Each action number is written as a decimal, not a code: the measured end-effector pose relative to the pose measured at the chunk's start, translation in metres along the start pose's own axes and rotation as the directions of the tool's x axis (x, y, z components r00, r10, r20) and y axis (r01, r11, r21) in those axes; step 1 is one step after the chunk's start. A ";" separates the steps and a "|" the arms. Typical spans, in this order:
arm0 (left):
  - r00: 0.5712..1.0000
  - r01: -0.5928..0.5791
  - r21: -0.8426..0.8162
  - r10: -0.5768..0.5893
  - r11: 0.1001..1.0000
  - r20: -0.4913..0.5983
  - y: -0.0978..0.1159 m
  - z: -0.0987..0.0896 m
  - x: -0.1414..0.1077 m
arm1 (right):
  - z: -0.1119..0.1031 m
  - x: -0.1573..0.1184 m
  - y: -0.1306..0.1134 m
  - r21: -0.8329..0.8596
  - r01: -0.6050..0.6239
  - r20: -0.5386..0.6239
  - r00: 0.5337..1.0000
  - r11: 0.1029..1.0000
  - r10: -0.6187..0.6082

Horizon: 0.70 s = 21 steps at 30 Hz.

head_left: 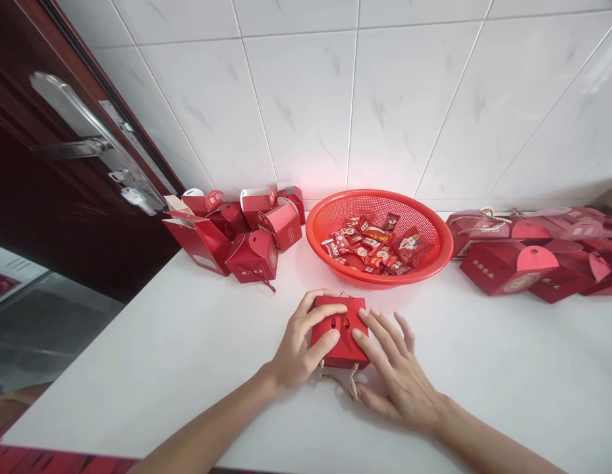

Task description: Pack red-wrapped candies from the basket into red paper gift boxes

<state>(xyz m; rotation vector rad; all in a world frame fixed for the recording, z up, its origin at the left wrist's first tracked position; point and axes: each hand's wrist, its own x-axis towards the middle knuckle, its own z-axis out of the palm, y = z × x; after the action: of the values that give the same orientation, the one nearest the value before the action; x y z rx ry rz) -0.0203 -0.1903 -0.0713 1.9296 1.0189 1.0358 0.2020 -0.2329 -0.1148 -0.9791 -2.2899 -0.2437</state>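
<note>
A small red gift box (341, 352) sits on the white table in front of me, its top flaps folded inward with two round holes showing. A twisted beige cord (354, 383) hangs from its near side, and a bit of cord shows at the far edge. My left hand (306, 339) grips the box's left side, with thumb and index finger on the top flaps. Stretched fingers of my right hand (397, 368) rest on the top's right part, while its thumb lies low beside the cord. What is inside the box is hidden.
Behind the box stands a red plastic basket (379, 280) with wrapped candies (369, 247). Several red boxes (253, 253), some with open tops, stand at the left. More boxes (508, 266) lie at the right by the tiled wall (306, 99). A dark door (53, 178) is at far left.
</note>
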 end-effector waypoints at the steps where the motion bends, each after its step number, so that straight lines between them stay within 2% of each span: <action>1: 1.000 0.003 0.003 -0.003 1.000 0.001 0.000 0.000 0.000 | -0.001 0.000 0.000 0.005 -0.001 -0.003 1.000 1.000 0.001; 10: 1.000 -0.010 0.015 0.010 1.000 0.007 0.001 -0.001 0.002 | 0.001 0.001 -0.005 -0.032 -0.019 0.001 1.000 0.999 0.019; 16: 1.000 -0.005 0.070 0.007 0.998 -0.026 0.002 -0.002 0.004 | 0.007 0.000 -0.013 -0.181 -0.183 -0.028 0.983 0.966 0.180; 21: 0.999 0.006 0.100 -0.002 0.995 -0.037 0.001 -0.001 0.004 | 0.010 -0.001 -0.019 -0.215 -0.272 -0.009 0.961 0.938 0.277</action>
<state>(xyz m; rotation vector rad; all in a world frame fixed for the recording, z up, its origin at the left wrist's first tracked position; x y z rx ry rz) -0.0195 -0.1868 -0.0685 1.9949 1.1141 1.0395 0.1843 -0.2433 -0.1216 -1.4041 -2.1441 -0.3680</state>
